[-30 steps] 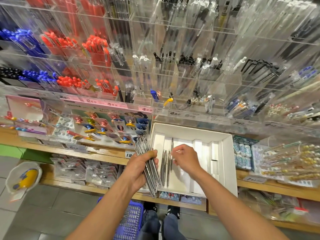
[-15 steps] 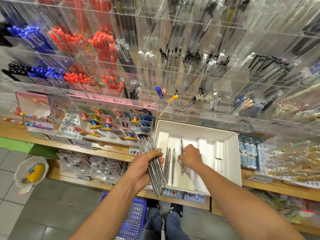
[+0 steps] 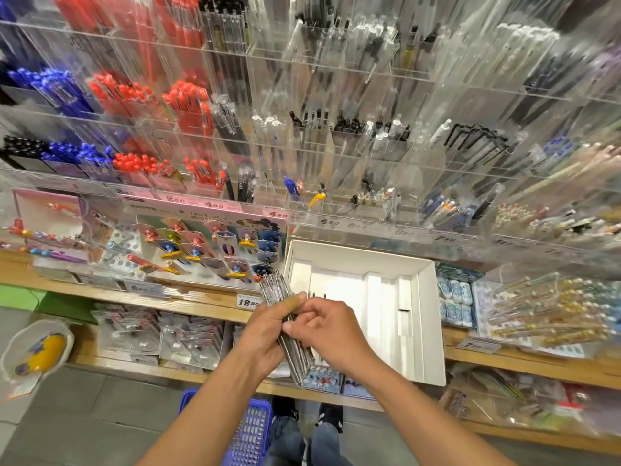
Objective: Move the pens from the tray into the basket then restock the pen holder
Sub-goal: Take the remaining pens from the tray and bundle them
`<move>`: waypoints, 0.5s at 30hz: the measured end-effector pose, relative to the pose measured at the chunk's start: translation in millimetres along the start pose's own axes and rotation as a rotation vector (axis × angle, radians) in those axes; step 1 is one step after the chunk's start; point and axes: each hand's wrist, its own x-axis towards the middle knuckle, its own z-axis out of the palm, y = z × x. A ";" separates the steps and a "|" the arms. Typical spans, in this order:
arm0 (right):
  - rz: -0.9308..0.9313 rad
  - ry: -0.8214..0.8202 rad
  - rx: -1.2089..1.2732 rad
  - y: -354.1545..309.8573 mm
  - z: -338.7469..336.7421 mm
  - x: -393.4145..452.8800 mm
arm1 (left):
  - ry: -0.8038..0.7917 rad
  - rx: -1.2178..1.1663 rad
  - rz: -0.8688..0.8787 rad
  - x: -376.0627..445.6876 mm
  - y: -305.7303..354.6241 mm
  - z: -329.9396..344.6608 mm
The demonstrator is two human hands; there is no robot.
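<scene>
My left hand (image 3: 265, 334) grips a thick bundle of clear, silvery pens (image 3: 276, 290) that runs from upper left to lower right. My right hand (image 3: 324, 327) is pressed against the same bundle from the right, its fingers curled round pens it holds to the bunch. Both hands hover over the left edge of the white cardboard tray (image 3: 426, 331), which lies on the wooden shelf; no pens show on its visible floor. The blue plastic basket (image 3: 250, 432) stands on the floor below, between my forearms. Clear acrylic pen holders (image 3: 302, 203) fill the wall display above.
The wooden shelf (image 3: 208, 297) carries novelty pen cards on the left and boxes of erasers (image 3: 453, 301) and beaded pens (image 3: 551, 314) on the right. A white bowl-shaped item (image 3: 37, 354) sits low on the left. My shoes (image 3: 307, 415) stand by the basket.
My right hand has lifted the last pens out of the tray and brought them left to the bundle in my left hand. The view has shifted slightly.
</scene>
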 end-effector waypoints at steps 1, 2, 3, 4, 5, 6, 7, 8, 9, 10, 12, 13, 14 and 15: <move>0.009 -0.031 0.050 2.5 -3.0 2.0 | -0.007 0.015 -0.011 -0.2 0.9 -1.8; 0.027 -0.060 0.111 6.5 -7.2 5.8 | -0.016 0.025 -0.020 -0.2 1.4 -3.5; 0.055 -0.062 0.150 13.3 -11.6 12.1 | -0.014 0.027 -0.022 0.1 1.9 -6.1; 0.092 -0.027 0.147 22.2 -15.7 20.7 | 0.006 0.025 -0.009 0.2 2.5 -8.6; 0.145 0.040 0.102 32.9 -19.3 31.3 | 0.032 0.017 0.010 0.4 3.7 -12.0; 0.213 0.125 0.011 45.0 -22.8 42.5 | 0.047 0.003 0.021 0.2 4.7 -15.0; 0.284 0.193 -0.113 58.0 -26.2 53.2 | 0.048 -0.006 0.023 -0.5 5.6 -17.3; 0.341 0.217 -0.238 70.4 -27.7 62.7 | 0.042 -0.007 0.019 -1.1 6.2 -19.5; 0.385 0.201 -0.363 81.5 -27.0 70.4 | 0.040 0.000 0.016 -1.7 6.9 -21.9; 0.421 0.160 -0.473 90.6 -24.0 76.3 | 0.043 0.008 0.015 -1.7 7.8 -24.1; 0.452 0.110 -0.599 101.3 -15.0 81.7 | 0.059 0.008 0.016 -0.6 8.8 -28.2; 0.454 0.109 -0.613 104.6 -10.5 82.9 | 0.064 0.004 0.015 -0.1 9.4 -29.4; 0.451 0.117 -0.619 108.2 -7.2 84.2 | 0.068 0.000 0.012 0.5 9.9 -29.8; 0.453 0.130 -0.628 109.9 -5.5 85.0 | 0.072 -0.004 0.010 0.8 10.1 -30.2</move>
